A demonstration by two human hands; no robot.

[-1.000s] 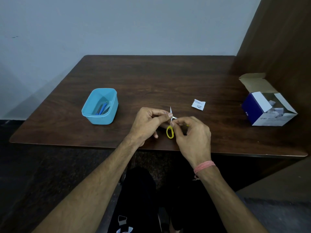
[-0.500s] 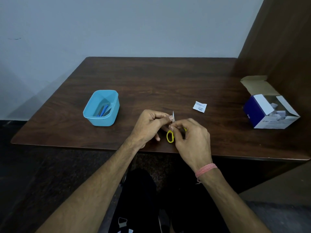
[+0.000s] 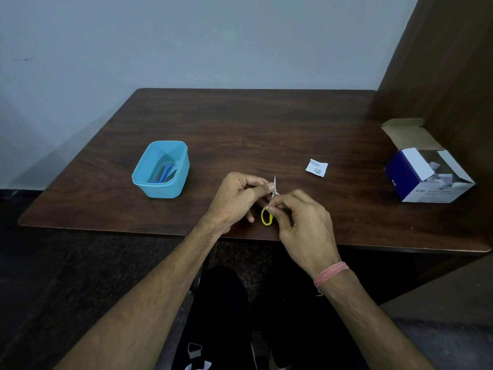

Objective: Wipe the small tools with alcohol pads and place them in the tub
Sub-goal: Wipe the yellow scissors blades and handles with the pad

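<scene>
Dark wood bench (image 3: 240, 124) carried a blue tub (image 3: 174, 180) left, a torn pad wrapper (image 3: 316, 167) and an open pad box (image 3: 408, 177) right. Small yellow-handled scissors (image 3: 267, 216) sat between both hands near the front edge, blades pointing away, long axis front-to-back. Left hand (image 3: 237, 198) grip pinched the blades; right hand (image 3: 304, 220) grip pinched the handle.

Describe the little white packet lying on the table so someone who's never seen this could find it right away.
Start at the dark brown wooden table and look between the light blue plastic tub on the left and the open blue-and-white cardboard box on the right. The small white printed packet lies flat and alone there, just beyond the hands, the only loose white thing on bare wood.
</scene>
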